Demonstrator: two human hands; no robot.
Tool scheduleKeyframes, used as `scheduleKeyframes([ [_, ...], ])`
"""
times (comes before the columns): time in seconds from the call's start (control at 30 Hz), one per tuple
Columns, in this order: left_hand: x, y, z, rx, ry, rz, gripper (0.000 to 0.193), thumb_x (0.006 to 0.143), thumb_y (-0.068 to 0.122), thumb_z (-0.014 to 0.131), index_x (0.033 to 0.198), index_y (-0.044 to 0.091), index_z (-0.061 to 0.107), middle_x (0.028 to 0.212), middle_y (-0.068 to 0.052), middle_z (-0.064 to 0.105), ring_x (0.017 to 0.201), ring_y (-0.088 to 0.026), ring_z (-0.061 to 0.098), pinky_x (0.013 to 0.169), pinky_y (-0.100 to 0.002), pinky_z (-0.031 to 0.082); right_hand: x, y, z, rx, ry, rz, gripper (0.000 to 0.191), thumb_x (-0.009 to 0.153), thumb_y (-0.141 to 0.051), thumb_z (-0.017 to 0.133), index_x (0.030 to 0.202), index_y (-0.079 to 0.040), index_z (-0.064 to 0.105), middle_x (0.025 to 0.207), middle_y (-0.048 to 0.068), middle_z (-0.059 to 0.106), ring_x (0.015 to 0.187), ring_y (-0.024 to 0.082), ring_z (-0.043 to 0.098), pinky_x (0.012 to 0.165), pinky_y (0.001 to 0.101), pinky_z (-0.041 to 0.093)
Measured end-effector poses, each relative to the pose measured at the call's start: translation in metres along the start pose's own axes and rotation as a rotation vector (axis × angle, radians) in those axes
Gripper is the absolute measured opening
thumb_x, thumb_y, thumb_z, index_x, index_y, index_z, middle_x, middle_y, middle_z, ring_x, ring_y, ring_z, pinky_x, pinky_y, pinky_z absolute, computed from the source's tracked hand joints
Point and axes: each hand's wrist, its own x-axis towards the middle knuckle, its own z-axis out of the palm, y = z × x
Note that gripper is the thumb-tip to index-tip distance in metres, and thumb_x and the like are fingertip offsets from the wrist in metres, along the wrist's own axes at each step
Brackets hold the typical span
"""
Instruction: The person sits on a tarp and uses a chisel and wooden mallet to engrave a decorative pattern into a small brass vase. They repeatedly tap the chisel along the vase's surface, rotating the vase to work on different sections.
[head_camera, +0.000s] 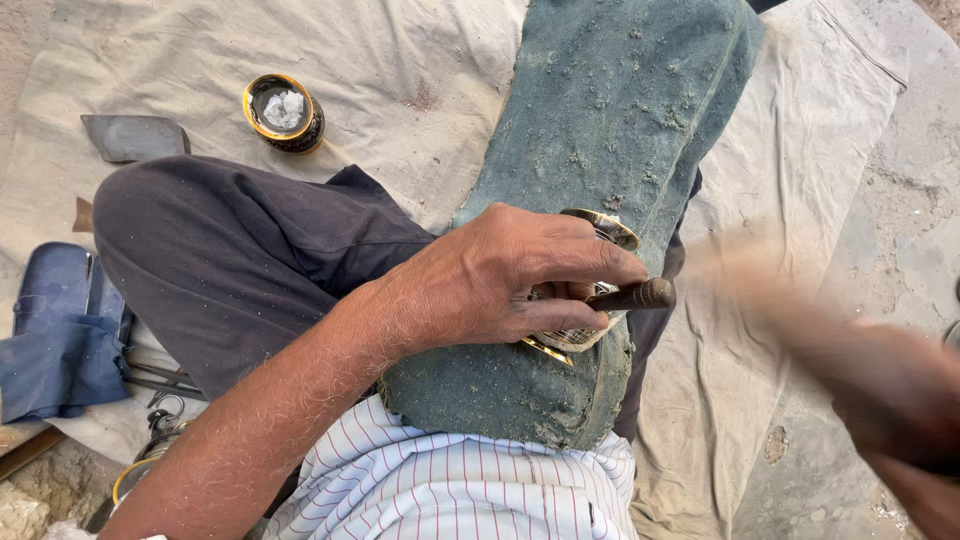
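The head view looks straight down on a seated person's lap. The right hand (880, 390), at the lower right of the frame, is a brown blur smeared from the centre right down to the corner; whether its fingers are closed or hold anything cannot be told. The left hand (500, 280), at the centre, is sharp. Its fingers curl down over a round, gold-rimmed metal piece with a ribbed silver side (585, 335), pinning it against a dusty grey-green cloth pad (600, 110) laid over the knee. Most of that metal piece is hidden beneath the fingers; only its gold edge shows above the knuckles and below the palm. Between thumb and forefinger the same hand pinches a short dark wooden-handled tool (635, 296), whose rounded end sticks out to the right, just beyond the fingertips; its working tip is hidden.

The pad runs from the upper centre down to a striped white shirt (450, 490) at the bottom edge. A dark grey trouser leg (230, 250) fills the left centre. A pale canvas sheet (400, 60) lies under everything, with bare room at the upper right. At the upper left stands a small round black tin with a gold rim (283, 112), holding something white, well apart from both hands. Blue folded cloth (60, 340) is cut off by the left edge.
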Motion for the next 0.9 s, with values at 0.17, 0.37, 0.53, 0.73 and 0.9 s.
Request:
scheduleKeyframes([
  [0.17,-0.001,0.001,-0.003,0.024,0.062,0.1,0.047,0.09,0.023,0.082,0.134,0.016,0.066,0.103,-0.001,0.073,0.089,-0.015,0.074,0.08,-0.031,0.063,-0.002,-0.005,-0.001,0.415,0.239,0.26,0.021,0.097,-0.015,0.074,0.11,-0.003,0.064,0.086,0.006,0.068,0.077,0.011,0.066,0.083,0.0222,0.06],
  [0.37,0.001,0.002,-0.002,0.014,0.006,0.038,0.042,0.089,0.022,0.082,0.129,0.017,0.068,0.101,0.0,0.074,0.084,-0.012,0.076,0.074,-0.028,0.063,-0.023,-0.046,-0.067,0.472,0.283,0.309,0.021,0.096,-0.018,0.078,0.104,-0.003,0.066,0.08,0.008,0.067,0.069,0.015,0.066,0.074,0.0263,0.06],
  [0.53,0.0,0.002,-0.003,0.045,0.037,0.091,0.045,0.09,0.022,0.082,0.132,0.017,0.065,0.104,0.0,0.074,0.086,-0.013,0.075,0.077,-0.03,0.063,-0.024,-0.069,-0.095,0.483,0.347,0.312,0.022,0.095,-0.02,0.081,0.099,-0.003,0.068,0.075,0.01,0.066,0.063,0.017,0.066,0.067,0.0296,0.061],
  [0.73,0.0,0.004,-0.003,0.06,0.048,0.09,0.045,0.089,0.023,0.082,0.131,0.017,0.066,0.098,0.0,0.072,0.085,-0.015,0.074,0.077,-0.031,0.062,-0.029,-0.062,-0.083,0.515,0.362,0.386,0.018,0.102,-0.017,0.078,0.098,-0.003,0.067,0.07,0.013,0.065,0.055,0.021,0.063,0.07,0.0322,0.062],
  [0.9,0.002,0.004,-0.002,0.025,0.042,0.052,0.044,0.089,0.022,0.082,0.129,0.016,0.066,0.098,0.001,0.072,0.084,-0.012,0.076,0.074,-0.029,0.063,-0.022,-0.054,-0.084,0.615,0.425,0.278,0.017,0.1,-0.012,0.076,0.107,-0.004,0.064,0.074,0.015,0.064,0.058,0.023,0.064,0.076,0.0327,0.062],
])
